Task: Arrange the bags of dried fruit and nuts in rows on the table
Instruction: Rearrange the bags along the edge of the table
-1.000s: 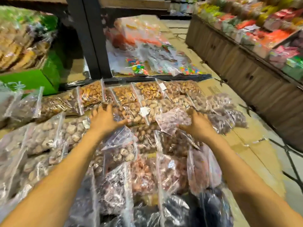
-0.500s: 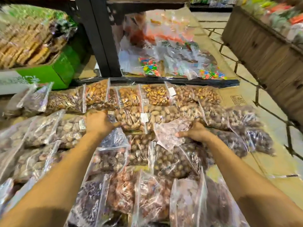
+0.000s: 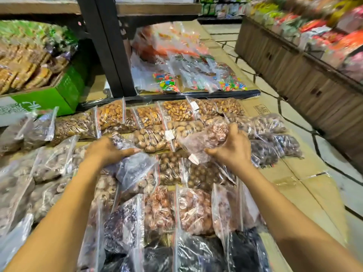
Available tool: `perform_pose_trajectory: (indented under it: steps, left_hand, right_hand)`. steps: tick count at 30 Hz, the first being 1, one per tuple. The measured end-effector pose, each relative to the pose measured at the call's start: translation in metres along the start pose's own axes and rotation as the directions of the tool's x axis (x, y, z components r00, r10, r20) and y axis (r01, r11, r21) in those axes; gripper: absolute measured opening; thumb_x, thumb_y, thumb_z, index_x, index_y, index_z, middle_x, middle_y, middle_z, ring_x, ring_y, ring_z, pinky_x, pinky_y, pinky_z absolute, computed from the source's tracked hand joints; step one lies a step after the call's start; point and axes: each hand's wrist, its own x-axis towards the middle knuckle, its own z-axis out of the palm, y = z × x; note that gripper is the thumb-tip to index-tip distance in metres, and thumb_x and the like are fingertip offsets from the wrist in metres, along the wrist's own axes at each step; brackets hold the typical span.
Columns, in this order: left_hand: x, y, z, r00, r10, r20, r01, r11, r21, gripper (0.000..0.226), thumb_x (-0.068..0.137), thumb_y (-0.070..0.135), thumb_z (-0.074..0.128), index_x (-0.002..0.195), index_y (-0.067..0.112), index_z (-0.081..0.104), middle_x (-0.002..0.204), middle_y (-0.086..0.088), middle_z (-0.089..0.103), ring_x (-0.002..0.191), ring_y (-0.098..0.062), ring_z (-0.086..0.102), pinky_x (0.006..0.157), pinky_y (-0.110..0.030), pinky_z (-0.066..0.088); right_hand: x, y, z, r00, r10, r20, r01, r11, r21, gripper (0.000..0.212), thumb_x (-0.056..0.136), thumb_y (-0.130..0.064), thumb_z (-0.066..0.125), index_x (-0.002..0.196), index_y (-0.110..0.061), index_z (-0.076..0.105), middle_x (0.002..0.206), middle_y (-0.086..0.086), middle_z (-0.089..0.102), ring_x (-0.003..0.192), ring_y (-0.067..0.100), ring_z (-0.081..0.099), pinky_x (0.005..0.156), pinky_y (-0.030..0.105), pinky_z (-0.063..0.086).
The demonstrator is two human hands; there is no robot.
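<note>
White tag (image 3: 169, 135) is unreadable; the grip of left hand (image 3: 107, 152) holds dark-fruit bag (image 3: 137, 167); the grip of right hand (image 3: 232, 152) still pinches pinkish bag (image 3: 204, 141), now a little higher.

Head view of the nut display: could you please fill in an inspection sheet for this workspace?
Surface: flattened brown cardboard sheets cover the table and are bare along the right edge.
Job's things: clear zip bags of nuts and dried fruit lie in overlapping rows; the near rows look less tidy.
Clutter: green cardboard box at far left; bags of coloured sweets behind the rows.
Grippers: left hand grips a clear bag of dark purple fruit; right hand pinches a clear bag of pinkish-brown nuts over the middle rows.
Cables: nothing seen.
Surroundings: black metal shelf post; wooden display counter on the right, holding blurred packets.
</note>
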Motion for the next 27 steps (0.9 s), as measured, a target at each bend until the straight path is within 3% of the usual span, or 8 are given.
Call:
perform_pose_trajectory:
  steps: [3,6,8,11,14,18,21,27]
  left_hand:
    - [-0.027,-0.013,-0.001,0.994,-0.035,-0.103,0.006,0.964,-0.268,0.059,0.070,0.051,0.079,0.077,0.004,0.045,0.060,-0.004,0.039,0.053,-0.015,0.040,0.049,-0.027,0.034]
    - [-0.049,-0.017,0.008,0.969,-0.059,-0.240,-0.057,0.891,-0.451,0.097,0.067,0.050,0.083,0.132,-0.003,0.035,0.083,-0.013,0.057,0.072,-0.025,0.056,0.059,-0.035,0.046]
    - [-0.064,-0.008,0.008,0.950,-0.071,-0.303,-0.110,0.835,-0.539,0.105,0.060,0.056,0.084,0.135,0.003,0.033,0.115,-0.022,0.058,0.100,-0.037,0.059,0.082,-0.046,0.050]
    - [-0.086,0.017,0.008,0.967,-0.083,-0.241,-0.119,0.691,-0.713,0.132,0.046,0.069,0.084,0.147,0.017,0.017,0.137,-0.025,0.048,0.114,-0.042,0.058,0.096,-0.054,0.048]
    - [-0.106,0.043,0.022,0.979,-0.075,-0.189,-0.111,0.581,-0.806,0.115,0.067,0.057,0.080,0.151,0.009,0.018,0.150,-0.018,0.037,0.133,-0.033,0.042,0.110,-0.045,0.034]
    - [-0.136,0.076,0.044,0.998,-0.015,-0.063,-0.048,0.486,-0.872,0.131,0.045,0.077,0.078,0.146,0.008,0.033,0.144,-0.012,0.048,0.124,-0.031,0.052,0.102,-0.052,0.043]
    - [-0.158,0.102,0.064,1.000,-0.009,-0.022,-0.016,0.464,-0.886,0.129,0.039,0.079,0.079,0.141,0.011,0.040,0.135,-0.009,0.055,0.118,-0.032,0.057,0.098,-0.055,0.046]
    - [-0.216,0.157,0.114,1.000,-0.020,0.018,0.025,0.409,-0.912,0.123,0.041,0.080,0.078,0.139,0.013,0.046,0.132,-0.006,0.061,0.120,-0.031,0.057,0.101,-0.054,0.043]
  right_hand:
    - [-0.017,0.012,-0.021,0.986,0.160,0.037,-0.156,0.840,0.519,0.071,0.046,-0.038,0.089,0.099,-0.031,0.043,0.089,-0.005,0.065,0.082,0.016,0.067,0.069,0.029,0.055]
    - [-0.039,0.031,-0.052,0.968,0.247,-0.033,-0.167,0.740,0.652,0.069,0.051,-0.021,0.092,0.102,-0.024,0.046,0.085,-0.006,0.066,0.076,0.010,0.065,0.067,0.021,0.055]
    - [-0.055,0.048,-0.074,0.944,0.328,-0.031,-0.197,0.636,0.746,0.068,0.057,-0.013,0.090,0.110,-0.014,0.048,0.087,-0.001,0.066,0.069,0.010,0.064,0.055,0.021,0.056]
    - [-0.081,0.090,-0.087,0.897,0.432,0.091,-0.287,0.415,0.863,0.063,0.054,-0.023,0.090,0.108,-0.016,0.058,0.091,0.007,0.070,0.064,0.015,0.068,0.050,0.030,0.058]
    - [-0.109,0.129,-0.091,0.845,0.475,0.245,-0.369,0.187,0.910,0.075,0.042,-0.042,0.089,0.109,-0.019,0.066,0.105,0.003,0.072,0.090,0.019,0.069,0.063,0.040,0.060]
    - [-0.136,0.172,-0.094,0.825,0.438,0.359,-0.386,-0.027,0.922,0.025,0.089,-0.022,0.054,0.108,-0.014,0.067,0.090,0.001,0.075,0.076,0.016,0.071,0.062,0.029,0.058]
    - [-0.140,0.209,-0.106,0.832,0.399,0.385,-0.407,-0.032,0.913,0.023,0.091,-0.019,0.047,0.106,-0.016,0.065,0.091,0.002,0.075,0.076,0.016,0.072,0.057,0.028,0.058]
    - [-0.115,0.281,-0.105,0.795,0.445,0.412,-0.568,0.308,0.763,0.043,0.067,-0.039,0.079,0.102,-0.015,0.071,0.108,0.023,0.069,0.083,0.028,0.063,0.071,0.038,0.050]
